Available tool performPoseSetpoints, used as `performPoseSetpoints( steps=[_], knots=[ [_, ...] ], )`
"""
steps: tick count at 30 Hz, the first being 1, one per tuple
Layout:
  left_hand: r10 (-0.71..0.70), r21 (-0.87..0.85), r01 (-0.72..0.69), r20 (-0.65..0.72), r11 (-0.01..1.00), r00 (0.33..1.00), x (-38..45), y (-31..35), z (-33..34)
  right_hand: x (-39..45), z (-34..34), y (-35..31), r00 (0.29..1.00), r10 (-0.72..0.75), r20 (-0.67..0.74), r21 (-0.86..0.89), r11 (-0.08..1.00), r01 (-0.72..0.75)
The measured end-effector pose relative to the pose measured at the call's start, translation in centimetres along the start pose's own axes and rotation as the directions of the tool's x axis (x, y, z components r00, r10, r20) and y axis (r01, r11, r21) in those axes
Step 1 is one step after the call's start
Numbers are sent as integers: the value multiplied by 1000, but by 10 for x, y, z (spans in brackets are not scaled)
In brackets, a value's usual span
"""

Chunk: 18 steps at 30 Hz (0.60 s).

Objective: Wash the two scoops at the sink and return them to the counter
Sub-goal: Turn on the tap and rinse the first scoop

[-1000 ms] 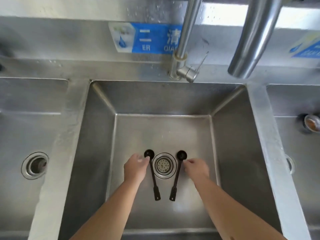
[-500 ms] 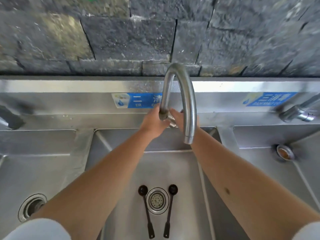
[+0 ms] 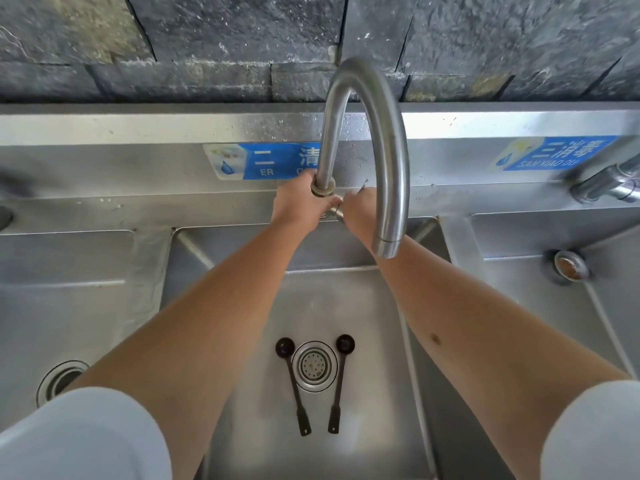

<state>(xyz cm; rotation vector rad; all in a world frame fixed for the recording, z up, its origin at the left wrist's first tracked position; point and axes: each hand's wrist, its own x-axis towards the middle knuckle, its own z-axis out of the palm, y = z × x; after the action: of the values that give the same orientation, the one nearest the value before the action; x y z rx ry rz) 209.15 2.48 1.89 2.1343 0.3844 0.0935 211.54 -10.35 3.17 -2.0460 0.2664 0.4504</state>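
Scoops: my two black scoops lie flat on the sink floor, the left scoop (image 3: pixel 293 382) and the right scoop (image 3: pixel 338 379), bowls at the far end, handles pointing toward me and angling in toward each other.
Drain: the round strainer (image 3: pixel 314 366) sits between the two bowls, each shaft running just beside its rim.
Middle basin: bare stainless steel (image 3: pixel 346 306), no water running from the spout.
Left hand: my left hand (image 3: pixel 298 206) is wrapped around the base of the gooseneck faucet (image 3: pixel 388 147), fingers curled shut on the collar.
Right hand: my right hand (image 3: pixel 360 211) is closed on the small lever (image 3: pixel 363 184) just right of the base, partly hidden behind the spout.
Arms: both reach far across the basin, pale sleeves at the near edge.
Neighbours: another basin with a drain (image 3: pixel 60 381) on the left, one with an overflow cap (image 3: pixel 570 265) on the right.
Backsplash: steel, spotted with droplets, carrying two blue labels (image 3: pixel 263 161).
Wall: rough dark stone blocks (image 3: pixel 207 39) at the far side.
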Motion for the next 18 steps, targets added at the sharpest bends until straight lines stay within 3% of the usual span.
performPoseSetpoints(
  steps=[8,18],
  knots=[
    [-23,-52,25,29,998,999,0,1,0,14,4,15,992,-118,-54,-201,974,105],
    [-41,-110,46,47,993,998,-4,3,-3,27,16,22,990,-26,-139,-39,999,20]
  ],
)
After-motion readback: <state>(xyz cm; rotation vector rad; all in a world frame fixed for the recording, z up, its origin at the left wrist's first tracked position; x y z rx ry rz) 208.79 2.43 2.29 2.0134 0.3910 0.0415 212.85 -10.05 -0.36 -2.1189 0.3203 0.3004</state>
